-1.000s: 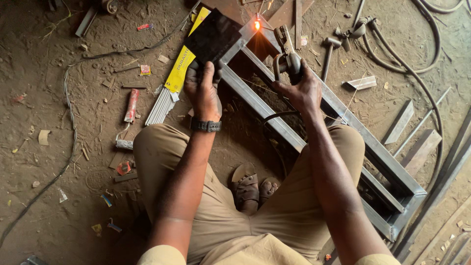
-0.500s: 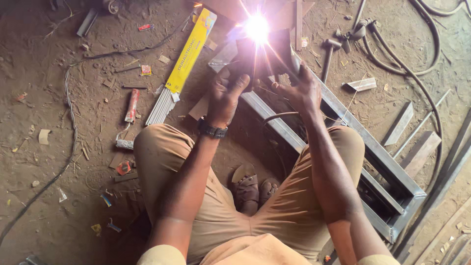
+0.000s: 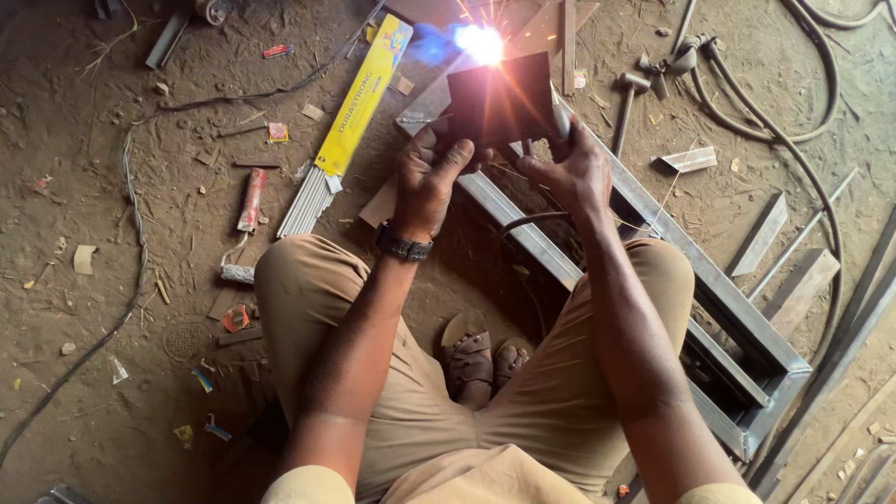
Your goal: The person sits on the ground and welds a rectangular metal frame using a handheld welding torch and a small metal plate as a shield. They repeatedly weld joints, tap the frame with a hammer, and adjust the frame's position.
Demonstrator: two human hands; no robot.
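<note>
Head view: the left hand (image 3: pixel 425 182) has its fingers (image 3: pixel 446 161) clamped on a dark shield plate (image 3: pixel 499 98), held up between the eyes and the welding arc (image 3: pixel 481 42) just beyond the fingertips. The right hand (image 3: pixel 569 173) is closed round the electrode holder (image 3: pixel 560 121), aiming it at the steel frame (image 3: pixel 691 271) on the floor.

I see the left hand (image 3: pixel 425 182) and right hand (image 3: pixel 569 173) side by side above the knees, with a dark shield plate (image 3: pixel 499 103) between them and the welding arc (image 3: pixel 481 42) beyond it. The metal frame (image 3: pixel 709 308) runs from that far point toward the near right. A box of rods (image 3: pixel 359 98) lies left of the hands on the floor (image 3: pixel 93 355), and hoses (image 3: pixel 793 121) lie far right.
</note>
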